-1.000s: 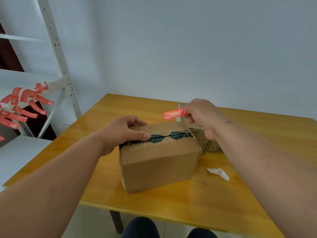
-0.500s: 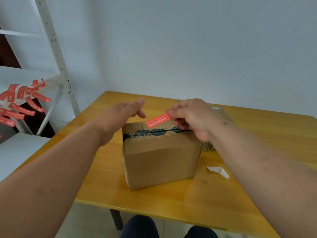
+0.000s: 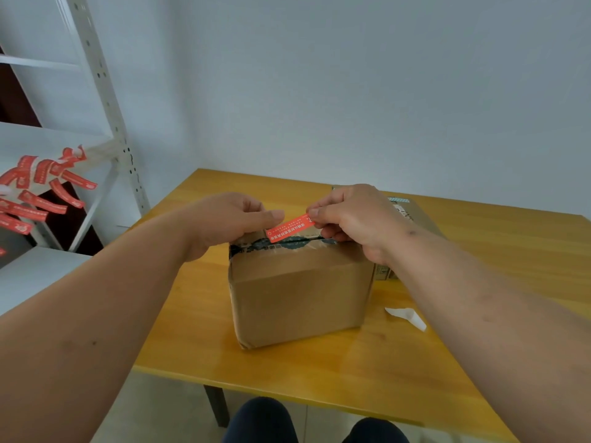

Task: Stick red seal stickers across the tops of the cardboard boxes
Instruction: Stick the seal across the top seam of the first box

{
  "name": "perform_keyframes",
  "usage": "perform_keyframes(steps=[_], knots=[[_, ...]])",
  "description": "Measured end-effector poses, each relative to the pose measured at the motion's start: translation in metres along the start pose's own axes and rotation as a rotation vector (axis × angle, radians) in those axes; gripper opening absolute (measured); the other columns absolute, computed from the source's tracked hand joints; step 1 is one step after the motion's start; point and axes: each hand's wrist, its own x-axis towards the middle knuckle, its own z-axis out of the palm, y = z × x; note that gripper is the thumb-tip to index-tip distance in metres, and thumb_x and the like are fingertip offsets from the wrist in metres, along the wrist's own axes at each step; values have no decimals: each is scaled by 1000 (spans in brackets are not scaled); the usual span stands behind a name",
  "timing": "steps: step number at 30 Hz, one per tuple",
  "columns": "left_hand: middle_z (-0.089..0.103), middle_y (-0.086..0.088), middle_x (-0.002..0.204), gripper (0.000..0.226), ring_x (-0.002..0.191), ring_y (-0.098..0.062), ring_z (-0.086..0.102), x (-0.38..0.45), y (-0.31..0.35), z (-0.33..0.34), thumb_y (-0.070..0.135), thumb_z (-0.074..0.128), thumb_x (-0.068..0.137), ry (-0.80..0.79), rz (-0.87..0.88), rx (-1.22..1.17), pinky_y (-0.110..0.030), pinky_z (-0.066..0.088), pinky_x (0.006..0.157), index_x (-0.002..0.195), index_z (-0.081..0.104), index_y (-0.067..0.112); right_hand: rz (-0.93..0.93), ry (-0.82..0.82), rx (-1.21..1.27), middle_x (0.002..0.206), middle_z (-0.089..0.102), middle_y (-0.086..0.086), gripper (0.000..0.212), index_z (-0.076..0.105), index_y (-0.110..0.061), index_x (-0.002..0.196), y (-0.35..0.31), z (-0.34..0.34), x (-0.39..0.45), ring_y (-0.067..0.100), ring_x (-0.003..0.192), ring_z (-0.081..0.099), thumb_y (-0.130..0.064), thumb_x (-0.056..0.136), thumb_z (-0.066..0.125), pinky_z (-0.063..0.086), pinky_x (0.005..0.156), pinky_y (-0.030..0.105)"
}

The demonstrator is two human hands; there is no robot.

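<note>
A brown cardboard box [image 3: 297, 298] stands on the wooden table [image 3: 351, 372], its top seam closed with dark-printed tape. Just above that seam hangs a red seal sticker [image 3: 289, 227], tilted with its right end higher. My right hand [image 3: 351, 219] pinches the sticker's right end between thumb and forefinger. My left hand [image 3: 230, 219] has curled fingers, and its thumb meets the sticker's upper edge near the left end. A second cardboard box [image 3: 415, 215] sits behind, mostly hidden by my right hand and arm.
A scrap of white backing paper [image 3: 406, 316] lies on the table right of the box. Several red seal stickers [image 3: 48, 190] hang from the edge of a white metal shelf [image 3: 105, 100] at the left. My knees show below the table's front edge.
My left hand left the box top and came up to the sticker's left end. My right hand brought the sticker from behind the box down over the seam.
</note>
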Motion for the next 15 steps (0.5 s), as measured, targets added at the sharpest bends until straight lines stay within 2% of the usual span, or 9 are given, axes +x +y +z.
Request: perform_keyframes(steps=[4, 8, 10, 13, 15], knots=[[60, -10, 81, 24, 75, -19, 48, 2, -1, -2, 23, 68, 87, 11, 7, -27, -28, 40, 73, 91, 66, -1, -3, 8, -13, 76, 68, 3, 7, 71, -12, 90, 0, 1, 0, 12, 61, 59, -15, 87, 66, 45, 55, 22], [65, -17, 91, 14, 75, -18, 50, 4, -1, -3, 18, 66, 88, -5, -26, -14, -29, 40, 73, 84, 67, 5, -26, 11, -81, 78, 69, 2, 9, 72, -13, 92, 0, 3, -1, 14, 64, 61, -18, 87, 66, 50, 59, 25], [65, -15, 88, 14, 73, -18, 49, 5, 2, -2, 17, 66, 88, 1, -48, -14, -30, 40, 72, 87, 68, 3, -46, 23, -134, 80, 70, 2, 10, 72, -14, 93, 0, 4, -1, 15, 68, 63, -19, 87, 66, 55, 66, 30], [64, -10, 83, 13, 71, -17, 50, 7, 8, -1, 16, 68, 86, 14, -80, 13, -32, 39, 74, 86, 68, 4, -77, 51, -239, 85, 71, 1, 21, 70, -15, 106, 0, 4, -2, 17, 73, 67, -22, 86, 67, 59, 76, 36], [62, -10, 83, 8, 71, -18, 50, 8, 11, 0, 14, 68, 85, 11, -101, 42, -33, 40, 76, 81, 65, 8, -71, 54, -255, 84, 70, 2, 38, 60, -17, 121, 2, 3, -1, 16, 70, 68, -20, 84, 70, 59, 71, 32]])
